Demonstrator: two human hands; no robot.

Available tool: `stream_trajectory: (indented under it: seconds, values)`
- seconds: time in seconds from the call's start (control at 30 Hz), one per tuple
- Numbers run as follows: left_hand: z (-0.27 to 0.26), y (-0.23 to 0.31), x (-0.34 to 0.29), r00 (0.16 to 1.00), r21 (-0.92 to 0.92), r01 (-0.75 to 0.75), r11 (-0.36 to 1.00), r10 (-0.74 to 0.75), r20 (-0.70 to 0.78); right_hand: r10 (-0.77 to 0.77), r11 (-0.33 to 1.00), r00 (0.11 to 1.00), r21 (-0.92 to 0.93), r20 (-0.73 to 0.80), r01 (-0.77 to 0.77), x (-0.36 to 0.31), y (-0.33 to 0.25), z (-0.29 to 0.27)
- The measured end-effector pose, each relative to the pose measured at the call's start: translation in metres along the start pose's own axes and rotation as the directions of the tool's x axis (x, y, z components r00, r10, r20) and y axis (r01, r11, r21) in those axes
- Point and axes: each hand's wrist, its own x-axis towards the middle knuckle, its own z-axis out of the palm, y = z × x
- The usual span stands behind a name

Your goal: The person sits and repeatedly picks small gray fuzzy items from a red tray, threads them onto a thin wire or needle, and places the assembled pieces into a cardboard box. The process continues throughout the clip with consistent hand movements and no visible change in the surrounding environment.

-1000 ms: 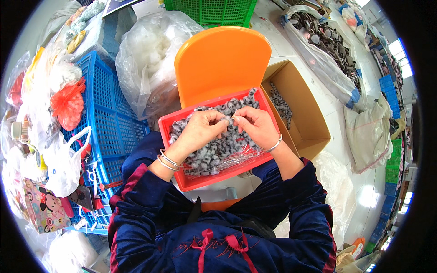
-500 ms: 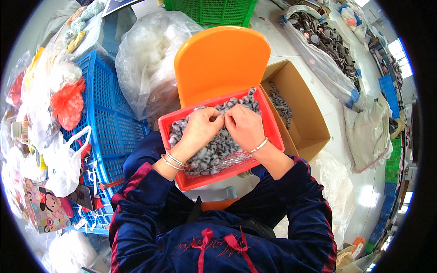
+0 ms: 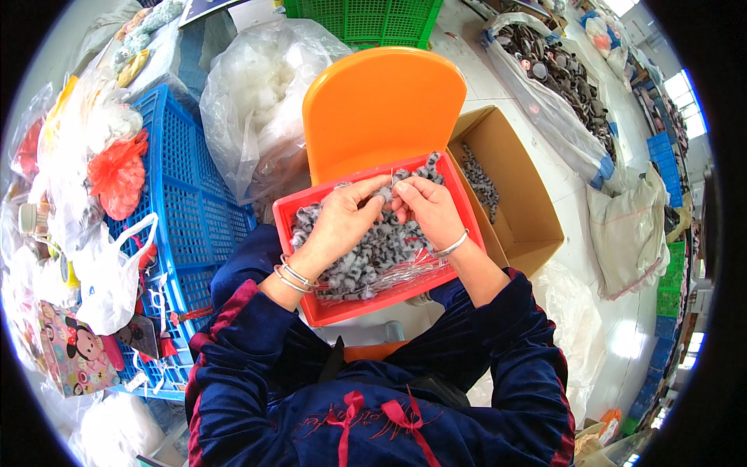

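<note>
A red plastic bin (image 3: pixel 320 313) in front of me holds a heap of small grey, black and white fluffy pieces (image 3: pixel 366 253). Thin shiny strands (image 3: pixel 401 272) lie along its near side. Above the heap, my left hand (image 3: pixel 354 218) is closed, thumb toward fingers, on a small fluffy piece (image 3: pixel 387 196) that is mostly hidden. My right hand (image 3: pixel 428 208) faces it with thumb and forefinger pinched together close to the left fingertips. What this pinch holds is too small to make out.
Behind the bin rises an orange chair back (image 3: pixel 381 109). An open cardboard box (image 3: pixel 529 210) with more fluffy pieces stands to the right. At left are a blue plastic crate (image 3: pixel 187 179) and a clear bag of white stuffing (image 3: pixel 268 93). A green crate (image 3: pixel 366 19) stands farther back.
My right hand has turned, and its pinched fingertips now show more plainly. The left fingers have stretched out further toward the right hand. Both hands stay over the bin.
</note>
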Motion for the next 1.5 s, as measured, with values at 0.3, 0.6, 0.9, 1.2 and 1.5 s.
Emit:
stream_trajectory:
  seconds: [0.3,0.6,0.9,1.2,1.5]
  values:
    - [0.001,0.002,0.000,0.997,0.029,-0.036,0.999,0.034,0.068,0.051,0.997,0.999,0.059,0.015,-0.052,-0.002,-0.003,0.004]
    - [0.004,-0.001,-0.003,0.999,0.021,-0.046,0.999,0.045,0.015,0.093,0.986,0.995,0.137,0.030,-0.096,-0.001,0.000,0.003]
    - [0.010,0.009,-0.008,0.999,-0.009,-0.034,0.999,0.034,-0.006,0.113,0.978,0.990,0.165,0.085,-0.126,-0.001,0.000,0.001]
    - [0.009,0.007,-0.008,1.000,0.010,-0.007,1.000,0.007,-0.020,0.048,0.995,0.998,0.082,0.029,-0.050,-0.003,0.003,0.006]
    - [0.012,0.009,-0.010,0.999,-0.070,0.050,0.996,-0.050,-0.009,-0.063,0.997,0.997,-0.041,-0.038,0.062,-0.003,0.018,0.008]
